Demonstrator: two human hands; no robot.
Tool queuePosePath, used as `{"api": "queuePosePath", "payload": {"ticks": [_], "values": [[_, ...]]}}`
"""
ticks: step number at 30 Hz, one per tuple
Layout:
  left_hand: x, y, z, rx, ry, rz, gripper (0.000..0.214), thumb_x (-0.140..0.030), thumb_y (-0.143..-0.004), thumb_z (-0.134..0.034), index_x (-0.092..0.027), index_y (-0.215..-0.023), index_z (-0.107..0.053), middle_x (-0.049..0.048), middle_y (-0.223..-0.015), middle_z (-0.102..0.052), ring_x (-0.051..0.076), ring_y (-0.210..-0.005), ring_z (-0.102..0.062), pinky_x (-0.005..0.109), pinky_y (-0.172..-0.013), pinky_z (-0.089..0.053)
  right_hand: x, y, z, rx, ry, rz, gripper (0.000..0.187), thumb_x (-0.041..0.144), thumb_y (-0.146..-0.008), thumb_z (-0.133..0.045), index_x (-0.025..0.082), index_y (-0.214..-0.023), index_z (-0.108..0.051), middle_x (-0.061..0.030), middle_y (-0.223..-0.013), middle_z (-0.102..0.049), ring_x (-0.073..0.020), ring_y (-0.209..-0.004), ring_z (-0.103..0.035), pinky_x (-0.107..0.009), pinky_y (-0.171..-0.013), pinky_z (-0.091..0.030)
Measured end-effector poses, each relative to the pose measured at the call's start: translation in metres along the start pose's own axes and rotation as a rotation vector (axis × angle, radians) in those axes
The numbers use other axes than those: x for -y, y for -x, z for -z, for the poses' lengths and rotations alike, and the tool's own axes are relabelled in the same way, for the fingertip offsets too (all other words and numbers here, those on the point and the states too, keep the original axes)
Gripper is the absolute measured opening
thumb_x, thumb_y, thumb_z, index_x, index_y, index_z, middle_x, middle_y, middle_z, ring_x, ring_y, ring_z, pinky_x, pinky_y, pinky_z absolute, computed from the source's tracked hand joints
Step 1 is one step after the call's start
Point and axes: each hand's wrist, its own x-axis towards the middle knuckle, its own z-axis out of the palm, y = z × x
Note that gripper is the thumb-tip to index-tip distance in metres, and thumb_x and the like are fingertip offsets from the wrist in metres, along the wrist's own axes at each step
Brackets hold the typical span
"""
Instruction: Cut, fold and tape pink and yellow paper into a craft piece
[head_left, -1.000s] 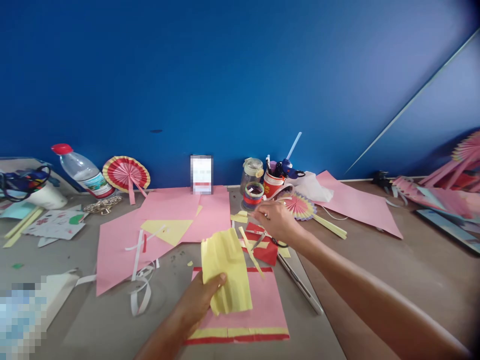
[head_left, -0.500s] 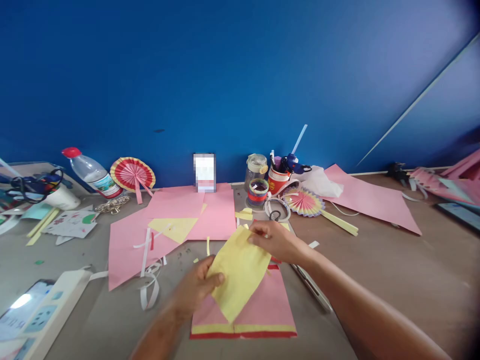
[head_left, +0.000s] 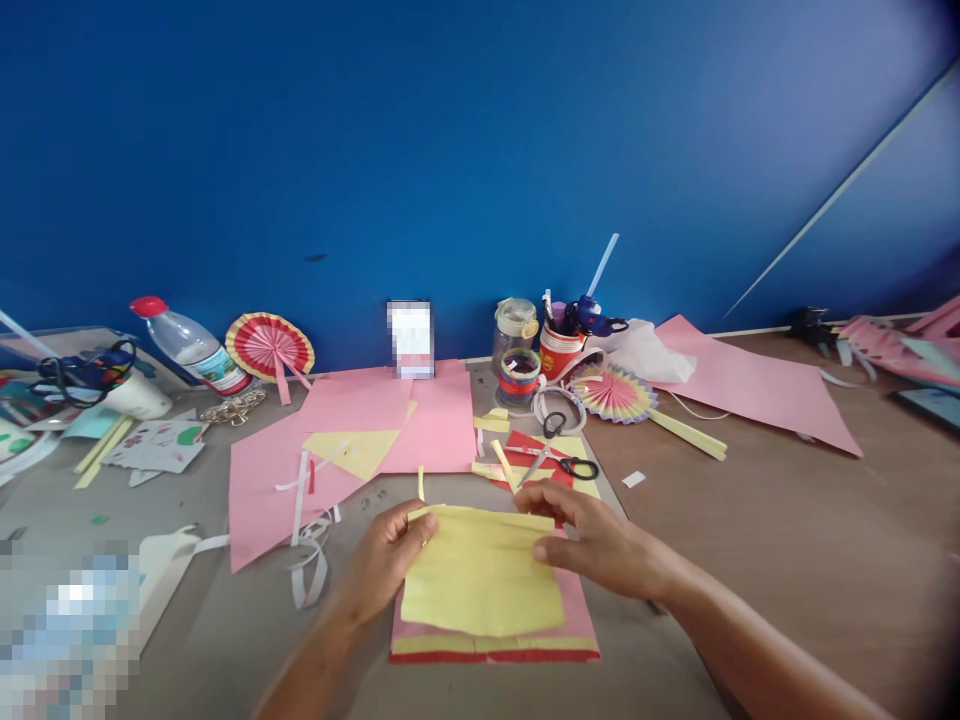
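A yellow sheet of paper [head_left: 484, 580] is held level over a pink folded paper piece [head_left: 577, 610] with yellow and red strips along its near edge. My left hand [head_left: 386, 555] pinches the sheet's far left corner, thumb on top. At the right edge, my right hand [head_left: 600, 540] has its thumb on the sheet and its fingers curled over the far corner. Just beyond the right hand, scissors [head_left: 577, 467] with black handles lie on red and yellow paper scraps [head_left: 521, 445].
Pink sheets [head_left: 435, 430] cover the back middle, with a phone [head_left: 411, 340] upright behind them. A bottle [head_left: 196, 350] and a round paper fan [head_left: 270, 345] stand left. A jar [head_left: 514, 325], a red cup [head_left: 559, 355] and another fan [head_left: 611, 390] are at back right.
The yellow sheet has turned from a tilted, diamond-like position to square over the pink piece. My right hand has come down and nearer, and the scissors now show behind it.
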Motion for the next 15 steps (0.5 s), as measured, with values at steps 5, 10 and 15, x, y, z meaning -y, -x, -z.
{"api": "queuePosePath", "payload": {"ticks": [5,10,15], "values": [[-0.002,0.004,-0.004,0.072,0.006,0.044,0.04,-0.056,-0.075,-0.065,-0.018,-0.073,-0.055,-0.0039,-0.059,-0.05,0.012,-0.056,-0.048,0.021,-0.052,-0.036,0.005,-0.008,-0.006,0.026,-0.046,-0.018,0.011,0.026,-0.078,-0.055,0.019,-0.081,-0.062,-0.0005,-0.08,-0.063,-0.0157,-0.074,-0.056,-0.025,-0.063,-0.041],[0.012,0.011,0.013,0.042,-0.102,0.025,0.036,-0.051,-0.078,-0.062,-0.018,-0.068,-0.052,-0.0039,-0.06,-0.052,0.011,-0.053,-0.049,0.022,-0.053,-0.038,-0.004,-0.009,-0.015,0.023,0.027,-0.046,0.011,0.024,-0.079,-0.052,0.019,-0.078,-0.062,0.0003,-0.077,-0.062,-0.0154,-0.071,-0.054,-0.025,-0.06,-0.037],[0.039,0.031,0.038,-0.355,-0.459,-0.099,0.024,-0.039,-0.089,-0.049,-0.02,-0.076,-0.057,-0.003,-0.062,-0.055,0.011,-0.05,-0.052,0.022,-0.052,-0.043,-0.008,-0.01,-0.024,0.016,0.089,-0.078,0.01,0.024,-0.078,-0.051,0.02,-0.077,-0.06,0.0006,-0.074,-0.061,-0.0151,-0.068,-0.052,-0.025,-0.058,-0.035]]}}
